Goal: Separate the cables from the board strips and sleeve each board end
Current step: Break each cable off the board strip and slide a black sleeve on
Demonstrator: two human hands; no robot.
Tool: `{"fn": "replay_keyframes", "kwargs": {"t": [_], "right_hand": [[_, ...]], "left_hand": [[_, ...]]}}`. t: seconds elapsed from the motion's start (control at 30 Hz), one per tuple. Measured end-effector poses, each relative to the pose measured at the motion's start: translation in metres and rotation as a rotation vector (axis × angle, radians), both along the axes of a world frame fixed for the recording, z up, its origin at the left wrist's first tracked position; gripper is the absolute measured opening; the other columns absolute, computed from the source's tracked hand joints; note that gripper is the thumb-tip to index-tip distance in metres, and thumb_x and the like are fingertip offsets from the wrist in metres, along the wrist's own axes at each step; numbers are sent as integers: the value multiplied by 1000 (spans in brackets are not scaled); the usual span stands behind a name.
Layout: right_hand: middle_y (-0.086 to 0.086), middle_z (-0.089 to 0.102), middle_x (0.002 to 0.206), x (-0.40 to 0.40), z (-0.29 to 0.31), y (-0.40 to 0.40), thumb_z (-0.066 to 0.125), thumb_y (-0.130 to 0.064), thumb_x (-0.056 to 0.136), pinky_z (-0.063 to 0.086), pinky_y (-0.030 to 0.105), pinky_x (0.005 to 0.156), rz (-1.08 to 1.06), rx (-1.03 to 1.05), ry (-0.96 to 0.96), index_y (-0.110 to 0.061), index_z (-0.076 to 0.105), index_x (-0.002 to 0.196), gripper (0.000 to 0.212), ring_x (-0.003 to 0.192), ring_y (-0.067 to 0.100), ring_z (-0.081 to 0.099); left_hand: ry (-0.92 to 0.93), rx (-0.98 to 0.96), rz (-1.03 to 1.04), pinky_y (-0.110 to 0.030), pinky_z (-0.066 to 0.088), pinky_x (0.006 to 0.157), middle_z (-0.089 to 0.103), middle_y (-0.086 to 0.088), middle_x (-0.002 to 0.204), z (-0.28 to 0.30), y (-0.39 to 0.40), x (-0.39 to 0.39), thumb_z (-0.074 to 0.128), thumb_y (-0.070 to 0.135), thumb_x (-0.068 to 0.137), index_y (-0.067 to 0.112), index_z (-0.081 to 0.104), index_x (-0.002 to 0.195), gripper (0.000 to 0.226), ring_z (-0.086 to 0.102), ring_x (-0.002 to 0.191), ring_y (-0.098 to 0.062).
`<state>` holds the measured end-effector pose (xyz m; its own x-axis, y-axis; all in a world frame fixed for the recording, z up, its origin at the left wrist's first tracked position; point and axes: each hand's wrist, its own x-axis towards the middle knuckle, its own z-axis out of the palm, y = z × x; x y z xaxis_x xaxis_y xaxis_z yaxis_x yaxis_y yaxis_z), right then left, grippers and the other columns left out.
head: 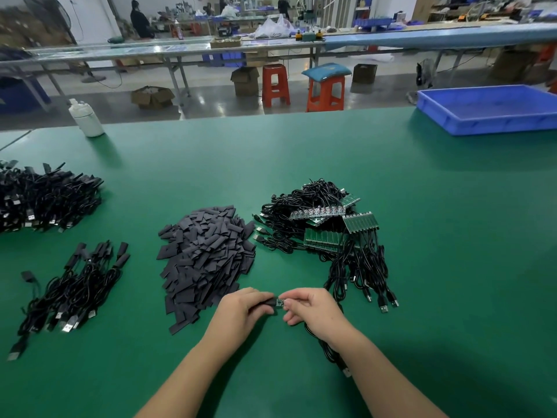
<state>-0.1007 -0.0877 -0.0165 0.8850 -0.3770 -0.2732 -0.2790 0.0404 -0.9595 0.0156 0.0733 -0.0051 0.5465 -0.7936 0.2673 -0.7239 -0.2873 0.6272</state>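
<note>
Both hands meet low over the green desk (422, 236): the left hand (241, 312) pinches a black sleeve (269, 303), and the right hand (313, 312) pinches a small board end (280, 302) with its cable (325, 348). Just behind them lie a sleeve pile (205, 260) and board strips (325, 233).

Black sleeve (269, 303) half over small green board end (280, 302), above table.

Person, head-camera view — two forearms and two hands visible. Left hand (241, 309): bare, no glove, no ring or watch in view. Right hand (313, 309): bare, likewise unadorned. Forearms: uncovered to the lower frame edge — no sleeve, cuff or wrist strap shows.
</note>
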Motion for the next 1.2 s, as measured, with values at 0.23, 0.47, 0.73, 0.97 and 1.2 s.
{"fn": "replay_keyframes", "kwargs": {"t": [0.23, 0.47, 0.73, 0.97, 1.2], "right_hand": [[4, 72, 76, 1, -3, -1, 60, -7, 97, 61, 32, 77, 15, -35, 27, -14, 72, 103, 15, 74, 20, 72], [2, 74, 73, 2, -5, 1, 61, -10, 97, 61, 31, 78, 32, -79, 64, -22, 71, 99, 16, 72, 17, 72], [-2, 72, 65, 2, -4, 2, 60, -10, 97, 57, 22, 69, 43, -95, 81, -23, 71, 97, 18, 64, 10, 69], [0, 71, 69, 3, -6, 1, 63, -6, 95, 58, 24, 69, 65, -82, 71, -19, 69, 97, 15, 69, 13, 71], [2, 70, 82, 4, -4, 1, 60, -5, 96, 58, 25, 71, 80, -67, 47, -19, 60, 113, 22, 76, 14, 73]], "left_hand": [[122, 22, 42, -9, 44, 79, 69, 19, 89, -3, 4, 1, 79, 27, 81, 21, 77, 107, 27, 61, 86, 6], [113, 35, 27, -9, 45, 81, 69, 20, 91, -7, 6, 3, 79, 20, 81, 22, 77, 107, 26, 61, 89, 6], [125, 59, 29, -12, 47, 81, 70, 22, 90, -10, 7, 2, 81, 22, 79, 24, 77, 105, 26, 62, 87, 6], [185, 53, 73, -2, 42, 75, 64, 43, 86, -10, -4, -10, 82, 21, 77, 29, 77, 102, 26, 62, 82, 14], [95, 106, 45, -21, 51, 79, 76, 8, 87, -8, -10, -10, 78, 23, 81, 24, 78, 101, 20, 66, 80, -4]]}}
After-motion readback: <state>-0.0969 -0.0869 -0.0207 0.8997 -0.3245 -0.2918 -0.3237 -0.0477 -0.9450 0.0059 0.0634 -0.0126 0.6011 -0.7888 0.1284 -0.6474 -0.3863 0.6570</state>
